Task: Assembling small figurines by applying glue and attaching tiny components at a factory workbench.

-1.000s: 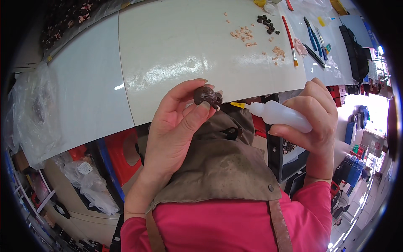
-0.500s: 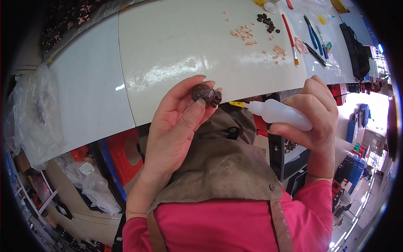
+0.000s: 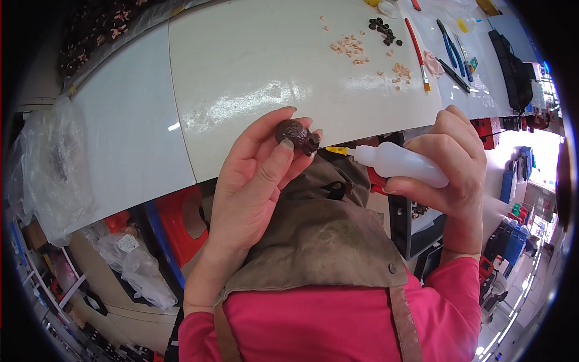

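My left hand (image 3: 256,166) pinches a small dark brown figure (image 3: 294,134) with a rounded, textured body, between thumb and fingers. The figure's narrower end points right, with what looks like an opening in it. In my right hand (image 3: 449,160) is a translucent white squeeze bottle (image 3: 407,165), lying almost level. Its yellow nozzle (image 3: 338,150) points left at the figure, a small gap apart from it. Both hands are over my lap, just off the table's near edge. On the table beyond lie small pale pink pieces (image 3: 348,46) and dark brown pieces (image 3: 386,31).
A red-handled brush (image 3: 416,51) lies on the white table (image 3: 241,66), with blue-handled pliers (image 3: 449,47) to its right. Clear plastic bags (image 3: 54,163) hang over the left edge. At the back left is a tray of dark and pink parts (image 3: 96,30). A dark drawer (image 3: 401,220) sits below the table.
The dark figure has tilted slightly in my left hand. The bottle's nozzle has shifted a little left and down, nearer the figure. My grip on both stays the same.
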Demonstrator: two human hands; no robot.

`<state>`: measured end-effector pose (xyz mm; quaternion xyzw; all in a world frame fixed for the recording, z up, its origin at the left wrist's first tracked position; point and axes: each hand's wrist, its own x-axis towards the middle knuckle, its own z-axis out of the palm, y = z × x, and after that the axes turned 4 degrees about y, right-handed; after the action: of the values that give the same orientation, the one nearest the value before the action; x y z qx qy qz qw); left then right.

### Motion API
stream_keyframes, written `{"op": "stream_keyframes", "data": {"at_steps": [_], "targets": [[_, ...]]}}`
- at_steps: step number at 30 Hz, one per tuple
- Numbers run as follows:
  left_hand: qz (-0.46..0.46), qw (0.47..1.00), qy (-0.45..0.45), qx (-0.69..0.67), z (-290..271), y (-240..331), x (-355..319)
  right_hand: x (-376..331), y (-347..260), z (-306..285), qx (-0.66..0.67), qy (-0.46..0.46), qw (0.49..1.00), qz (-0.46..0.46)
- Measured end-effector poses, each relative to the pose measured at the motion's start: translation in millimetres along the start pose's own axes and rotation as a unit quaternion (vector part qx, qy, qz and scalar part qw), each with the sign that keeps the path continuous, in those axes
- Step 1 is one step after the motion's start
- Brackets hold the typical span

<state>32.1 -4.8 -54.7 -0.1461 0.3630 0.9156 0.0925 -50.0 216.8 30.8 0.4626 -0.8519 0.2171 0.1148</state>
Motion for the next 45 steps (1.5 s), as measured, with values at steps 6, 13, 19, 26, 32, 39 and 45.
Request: {"op": "stream_keyframes", "data": {"at_steps": [6, 13, 19, 26, 32, 39, 45], "targets": [[-0.004, 1.000, 0.003, 0.005, 2, 1, 0, 1, -1, 0, -0.004, 0.005, 1.000, 0.002], [-0.008, 1.000, 0.010, 0.008, 3, 0, 1, -4, 6, 1, -0.018, 0.001, 1.000, -0.016], [0.007, 0.999, 0.021, 0.042, 5, -2, 2, -6, 8, 3, -0.017, 0.015, 1.000, -0.020], [-0.001, 1.000, 0.008, 0.027, 5, -2, 2, -6, 7, 1, -0.029, 0.016, 0.999, -0.016], [0.004, 0.999, 0.023, 0.040, 7, -4, 2, -8, 5, 0, -0.043, 0.021, 0.999, -0.013], [0.032, 0.995, 0.048, 0.081, 11, -9, 2, -11, 4, 0, -0.042, 0.020, 0.999, -0.013], [0.036, 0.994, 0.051, 0.085, 10, -10, 3, -16, 5, 2, -0.035, 0.036, 0.999, 0.005]]}}
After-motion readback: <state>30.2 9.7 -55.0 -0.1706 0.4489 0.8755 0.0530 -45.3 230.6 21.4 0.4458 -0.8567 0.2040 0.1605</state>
